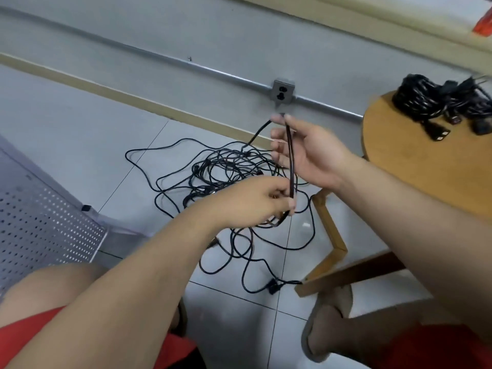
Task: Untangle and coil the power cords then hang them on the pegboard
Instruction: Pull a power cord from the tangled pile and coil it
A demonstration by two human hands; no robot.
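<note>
Head camera, looking down past a seated person's bare forearms. A grey wall socket (283,91) is sitting low on the wall, and everything here is placed against it.

Just below the socket, the right hand (308,153) is pinching the top bend of a black cord (292,166) between thumb and forefinger, palm turned toward the camera, its other fingers loosely spread. From that pinch the cord is running straight down to the left hand (255,201), further below the socket, which is curling its thumb and fingers around the lower end. The cord's other side is dropping away from the right fingertips to the floor.

Below and left of the socket, behind both hands, a loose tangle of cords (213,171) is sprawling over pale floor tiles, with one plug lying at its near edge.

To the right of the socket, a round wooden table (412,166) is carrying a bundle of coiled cords (426,99), plugs trailing out.

Far left and below the socket, a perforated metal seat (40,222) is showing.
</note>
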